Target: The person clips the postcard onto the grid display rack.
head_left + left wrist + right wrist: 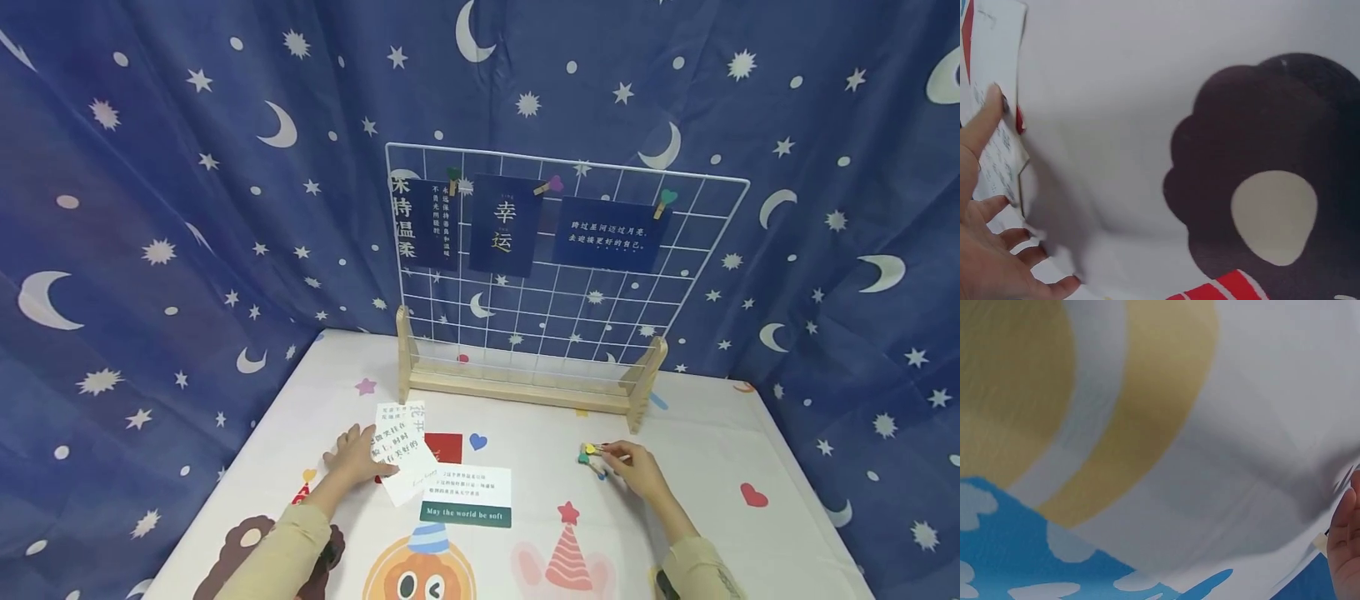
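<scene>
My left hand (351,458) rests with spread fingers at the left edge of white cards printed with text (405,446). In the left wrist view its thumb (988,119) lies over a card, while the other fingers reach to the cards' edge and the tablecloth. A white and green card (467,497) and a partly covered red card (444,447) lie beside them. At the right, my right hand (636,471) pinches a small wooden clip with a yellow heart (590,449). A clip with a green heart (583,458) lies close by. The right wrist view shows only part of that hand.
Behind the cards stands a white wire grid (570,308) in a wooden base (517,392). Three blue cards hang on it, including a middle one (504,242), held by heart clips such as a purple one (555,182). A starry blue curtain (225,167) surrounds the printed tablecloth (720,450).
</scene>
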A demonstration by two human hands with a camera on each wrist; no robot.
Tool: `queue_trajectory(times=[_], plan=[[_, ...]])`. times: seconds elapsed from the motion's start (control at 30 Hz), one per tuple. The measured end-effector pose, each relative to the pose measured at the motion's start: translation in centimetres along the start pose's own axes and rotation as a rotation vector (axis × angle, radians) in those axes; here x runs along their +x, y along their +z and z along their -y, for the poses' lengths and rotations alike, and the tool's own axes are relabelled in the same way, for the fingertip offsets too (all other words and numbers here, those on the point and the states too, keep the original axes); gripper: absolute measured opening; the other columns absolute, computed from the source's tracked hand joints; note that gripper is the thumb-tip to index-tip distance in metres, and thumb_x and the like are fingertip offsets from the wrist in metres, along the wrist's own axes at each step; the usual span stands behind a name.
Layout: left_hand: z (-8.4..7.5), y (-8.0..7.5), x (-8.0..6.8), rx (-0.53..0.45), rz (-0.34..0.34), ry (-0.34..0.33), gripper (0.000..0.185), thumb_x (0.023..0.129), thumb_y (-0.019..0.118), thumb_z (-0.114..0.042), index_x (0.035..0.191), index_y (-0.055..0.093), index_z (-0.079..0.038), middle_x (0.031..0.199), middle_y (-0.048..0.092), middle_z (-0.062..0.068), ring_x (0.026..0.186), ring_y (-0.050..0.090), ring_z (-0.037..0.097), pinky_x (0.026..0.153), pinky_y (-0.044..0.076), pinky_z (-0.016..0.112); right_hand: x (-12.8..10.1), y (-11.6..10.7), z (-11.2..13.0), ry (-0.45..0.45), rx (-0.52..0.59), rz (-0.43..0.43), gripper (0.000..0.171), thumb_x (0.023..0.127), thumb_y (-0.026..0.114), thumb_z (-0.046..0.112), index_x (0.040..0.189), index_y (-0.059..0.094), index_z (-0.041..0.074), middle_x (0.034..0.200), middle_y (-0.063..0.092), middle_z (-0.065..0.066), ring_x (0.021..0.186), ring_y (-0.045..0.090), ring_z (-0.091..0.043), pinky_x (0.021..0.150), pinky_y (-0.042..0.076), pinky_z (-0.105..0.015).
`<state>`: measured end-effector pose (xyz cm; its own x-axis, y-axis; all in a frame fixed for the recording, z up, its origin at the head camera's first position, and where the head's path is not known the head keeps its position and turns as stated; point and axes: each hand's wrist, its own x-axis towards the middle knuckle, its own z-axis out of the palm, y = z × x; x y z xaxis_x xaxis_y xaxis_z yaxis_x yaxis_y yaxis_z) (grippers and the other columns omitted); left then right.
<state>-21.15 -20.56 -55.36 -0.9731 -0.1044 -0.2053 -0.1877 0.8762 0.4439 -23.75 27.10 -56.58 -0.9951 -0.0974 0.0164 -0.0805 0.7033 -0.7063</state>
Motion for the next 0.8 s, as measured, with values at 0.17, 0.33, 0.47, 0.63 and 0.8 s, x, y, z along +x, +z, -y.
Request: queue_trajectory(times=[0.17,0.33,0.47,0.63,0.8], plan=[[-0.43,-0.51,0.11,0.014,-0.033,-0.01,0.09,0.063,0.085,-0.032,0.133,0.042,0.005,0.132,0.043,0.028,0.118,0.042,0.046,0.094,0.033,0.07,0.09,-0.18,-0.18,0.001,0.002,-0.005,0.02,0.091,0.06,0.01,0.105,0.065,-0.004,0.107,0.066,-0.025,0.067,0.063,-0.017,0.057,0.048,-0.021],[-0.63,-0.46,0.21,0.009,-0.034,-0.011,0.091,0.061,0.087,-0.03,0.13,0.041,0.007,0.124,0.047,0.027,0.112,0.045,0.044,0.091,0.038,0.066,0.13,-0.18,-0.35,0.019,-0.031,-0.025,0.019,0.09,0.061,0.007,0.103,0.065,-0.005,0.098,0.067,-0.022,0.071,0.063,-0.02,0.061,0.05,-0.024],[-0.55,-0.34,0.0,0.005,-0.042,-0.033,0.091,0.061,0.087,-0.027,0.129,0.038,0.008,0.12,0.048,0.029,0.11,0.046,0.045,0.088,0.04,0.065,0.36,0.08,-0.2,-0.004,-0.037,-0.061,0.014,0.087,0.062,0.003,0.099,0.067,-0.003,0.097,0.068,-0.021,0.076,0.063,-0.023,0.067,0.052,-0.029],[-0.51,-0.07,-0.33,-0.021,-0.094,-0.04,0.093,0.061,0.087,-0.018,0.131,0.033,0.009,0.124,0.044,0.032,0.112,0.044,0.049,0.087,0.04,0.066,0.53,0.58,0.06,-0.043,-0.036,-0.091,0.012,0.085,0.063,0.0,0.095,0.068,-0.004,0.096,0.069,-0.021,0.081,0.064,-0.028,0.071,0.053,-0.032],[-1.04,0.1,-0.67,-0.049,-0.156,-0.01,0.095,0.057,0.088,-0.014,0.132,0.034,0.008,0.129,0.038,0.034,0.111,0.044,0.052,0.084,0.042,0.066,0.47,0.56,0.41,0.005,-0.05,-0.097,0.005,0.083,0.065,-0.001,0.087,0.068,-0.003,0.087,0.069,-0.018,0.073,0.062,-0.023,0.065,0.05,-0.028]])
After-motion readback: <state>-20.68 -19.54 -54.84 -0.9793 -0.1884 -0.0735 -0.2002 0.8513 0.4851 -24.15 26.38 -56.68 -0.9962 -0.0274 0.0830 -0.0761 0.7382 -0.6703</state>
